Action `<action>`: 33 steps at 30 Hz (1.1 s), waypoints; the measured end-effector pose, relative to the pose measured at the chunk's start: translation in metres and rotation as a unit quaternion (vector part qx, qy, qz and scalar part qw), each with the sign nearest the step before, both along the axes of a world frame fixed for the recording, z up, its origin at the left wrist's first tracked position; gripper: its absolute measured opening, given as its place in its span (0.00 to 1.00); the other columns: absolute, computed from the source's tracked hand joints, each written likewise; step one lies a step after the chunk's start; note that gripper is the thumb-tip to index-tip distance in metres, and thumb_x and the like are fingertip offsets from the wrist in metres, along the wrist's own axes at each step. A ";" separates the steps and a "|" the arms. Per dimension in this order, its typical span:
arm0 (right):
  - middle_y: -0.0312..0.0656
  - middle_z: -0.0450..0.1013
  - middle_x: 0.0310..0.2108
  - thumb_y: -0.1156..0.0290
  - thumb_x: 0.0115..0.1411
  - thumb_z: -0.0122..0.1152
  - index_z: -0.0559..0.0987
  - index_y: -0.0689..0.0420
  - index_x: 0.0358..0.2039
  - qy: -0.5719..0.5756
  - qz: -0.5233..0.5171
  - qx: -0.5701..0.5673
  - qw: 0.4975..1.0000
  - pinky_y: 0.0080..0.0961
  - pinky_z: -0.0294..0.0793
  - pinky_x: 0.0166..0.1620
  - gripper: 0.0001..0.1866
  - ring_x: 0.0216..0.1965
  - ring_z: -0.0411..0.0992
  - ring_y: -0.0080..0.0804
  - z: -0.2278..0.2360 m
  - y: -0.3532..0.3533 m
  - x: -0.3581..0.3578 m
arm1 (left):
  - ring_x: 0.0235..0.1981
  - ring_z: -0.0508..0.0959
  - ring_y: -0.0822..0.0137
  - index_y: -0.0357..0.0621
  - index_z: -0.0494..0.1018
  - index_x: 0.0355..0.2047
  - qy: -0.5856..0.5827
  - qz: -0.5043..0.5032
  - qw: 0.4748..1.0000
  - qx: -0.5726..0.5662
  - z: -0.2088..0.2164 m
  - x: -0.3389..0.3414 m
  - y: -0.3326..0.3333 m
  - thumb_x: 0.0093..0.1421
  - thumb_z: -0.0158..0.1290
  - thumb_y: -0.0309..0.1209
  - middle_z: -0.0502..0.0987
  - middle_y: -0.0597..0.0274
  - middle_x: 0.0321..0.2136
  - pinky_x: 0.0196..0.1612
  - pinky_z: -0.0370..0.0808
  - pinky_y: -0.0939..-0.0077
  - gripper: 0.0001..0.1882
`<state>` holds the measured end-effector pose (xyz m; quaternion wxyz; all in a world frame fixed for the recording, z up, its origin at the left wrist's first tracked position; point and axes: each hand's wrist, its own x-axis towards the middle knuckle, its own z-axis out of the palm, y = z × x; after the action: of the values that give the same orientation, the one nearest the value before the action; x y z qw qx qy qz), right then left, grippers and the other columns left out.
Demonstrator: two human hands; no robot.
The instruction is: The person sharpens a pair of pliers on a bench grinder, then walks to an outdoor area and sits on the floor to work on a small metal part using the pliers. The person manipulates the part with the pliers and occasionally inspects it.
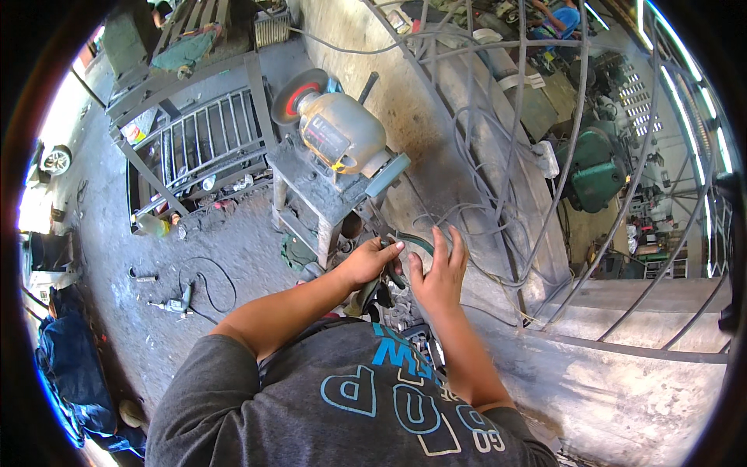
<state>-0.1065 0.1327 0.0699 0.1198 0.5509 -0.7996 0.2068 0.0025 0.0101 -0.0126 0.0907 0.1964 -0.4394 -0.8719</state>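
Observation:
My left hand (369,262) is closed around a dark, narrow object (391,272) in front of my chest; its kind cannot be made out. To its right, my right hand (442,274) is raised with fingers apart and nothing visible in them. A dark green strip or hose (415,240) runs between the hands, close to the right fingertips; whether they touch it is unclear. Just ahead stands a bench grinder (342,132) on a metal stand (307,180). It has a reddish-centred disc (299,96) on its left and a grey grinding wheel (387,175) on its right.
A corded power drill (177,300) lies on the floor at the left. Behind it is a barred metal frame (206,138). Loose cables (484,175) hang along the wall and window bars (576,148) at the right. Dark blue cloth (74,366) lies at the far left.

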 end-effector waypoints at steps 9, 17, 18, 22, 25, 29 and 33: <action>0.55 0.76 0.40 0.66 0.60 0.63 0.67 0.61 0.50 -0.327 -0.013 0.089 0.941 0.44 0.75 0.43 0.22 0.41 0.77 0.55 -0.019 0.015 0.032 | 0.26 0.74 0.75 0.42 0.73 0.36 0.042 -0.031 0.999 -0.007 -0.013 -0.004 -0.010 0.73 0.43 0.45 0.77 0.65 0.27 0.27 0.69 0.80 0.20; 0.57 0.77 0.38 0.66 0.65 0.57 0.64 0.63 0.57 -0.234 -0.013 0.086 0.968 0.47 0.75 0.39 0.24 0.36 0.78 0.57 -0.028 0.011 0.032 | 0.27 0.72 0.75 0.43 0.71 0.34 0.040 -0.039 0.998 0.039 -0.010 -0.004 -0.015 0.74 0.40 0.47 0.75 0.64 0.29 0.27 0.70 0.80 0.21; 0.57 0.77 0.38 0.66 0.65 0.57 0.63 0.63 0.58 -0.231 -0.011 0.092 0.969 0.47 0.75 0.39 0.26 0.36 0.78 0.57 -0.028 0.012 0.033 | 0.28 0.72 0.74 0.43 0.71 0.34 0.056 -0.042 0.997 0.041 -0.010 -0.004 -0.016 0.74 0.40 0.47 0.75 0.64 0.30 0.28 0.70 0.80 0.21; 0.57 0.77 0.42 0.65 0.64 0.58 0.62 0.63 0.61 -0.199 0.006 0.083 0.976 0.45 0.76 0.42 0.28 0.39 0.78 0.57 -0.031 0.013 0.033 | 0.34 0.71 0.73 0.44 0.71 0.35 0.061 -0.054 0.997 0.003 -0.015 -0.006 -0.015 0.74 0.41 0.47 0.74 0.65 0.33 0.38 0.71 0.77 0.21; 0.56 0.76 0.46 0.66 0.64 0.59 0.62 0.62 0.61 -0.198 0.015 0.101 0.975 0.44 0.76 0.45 0.29 0.43 0.77 0.56 -0.033 0.014 0.032 | 0.36 0.70 0.73 0.44 0.71 0.36 0.053 -0.048 0.997 -0.014 -0.018 -0.007 -0.013 0.74 0.41 0.48 0.73 0.66 0.34 0.43 0.71 0.76 0.21; 0.55 0.75 0.48 0.66 0.63 0.60 0.63 0.61 0.61 -0.204 0.013 0.106 0.973 0.43 0.76 0.47 0.29 0.46 0.77 0.55 -0.032 0.015 0.031 | 0.36 0.70 0.73 0.44 0.72 0.36 0.037 -0.062 0.997 0.004 -0.018 -0.006 -0.013 0.74 0.41 0.48 0.73 0.66 0.34 0.43 0.71 0.75 0.21; 0.55 0.75 0.48 0.67 0.63 0.60 0.63 0.61 0.61 -0.208 0.003 0.113 0.972 0.43 0.75 0.48 0.28 0.47 0.76 0.54 -0.029 0.015 0.030 | 0.36 0.71 0.73 0.44 0.72 0.36 0.059 -0.070 0.996 -0.019 -0.019 -0.009 -0.014 0.74 0.40 0.49 0.73 0.66 0.34 0.42 0.71 0.76 0.22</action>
<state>-0.0765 0.1473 0.0407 -0.1129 0.5078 -0.8238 0.2251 -0.0065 -0.0041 -0.0320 0.0589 0.1118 -0.4625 -0.8776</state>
